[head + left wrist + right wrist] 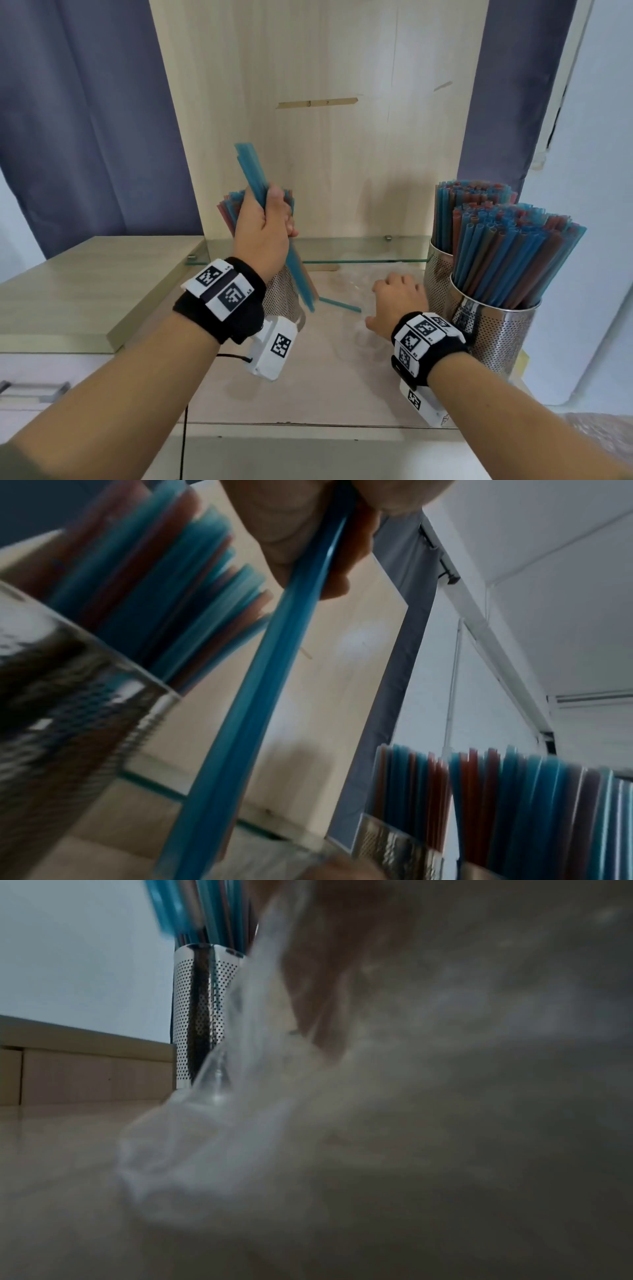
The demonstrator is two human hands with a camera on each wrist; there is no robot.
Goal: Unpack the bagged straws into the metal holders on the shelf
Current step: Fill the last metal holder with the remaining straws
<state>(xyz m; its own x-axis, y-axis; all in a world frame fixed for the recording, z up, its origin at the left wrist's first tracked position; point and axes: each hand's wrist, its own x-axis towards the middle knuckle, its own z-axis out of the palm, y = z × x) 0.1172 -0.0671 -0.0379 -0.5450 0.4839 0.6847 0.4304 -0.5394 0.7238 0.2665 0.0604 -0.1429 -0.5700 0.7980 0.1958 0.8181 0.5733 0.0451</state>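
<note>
My left hand (272, 219) grips a small bundle of blue straws (255, 178) held tilted, its lower end in front of the left perforated metal holder (282, 298), which holds blue and red straws. In the left wrist view the bundle (253, 674) runs down from my fingers (301, 542) beside that holder (65, 696). My right hand (397, 296) lies low on the shelf, fingers curled on a crumpled clear plastic bag (352, 284); the right wrist view shows the bag (222, 1123) close up. One blue straw (339, 304) lies loose on the shelf.
Two full metal holders stand at the right, a near one (496, 339) and a far one (434, 274), close to my right wrist. A glass shelf (359, 251) runs along the back panel. A raised wooden cabinet top (85, 291) borders the left.
</note>
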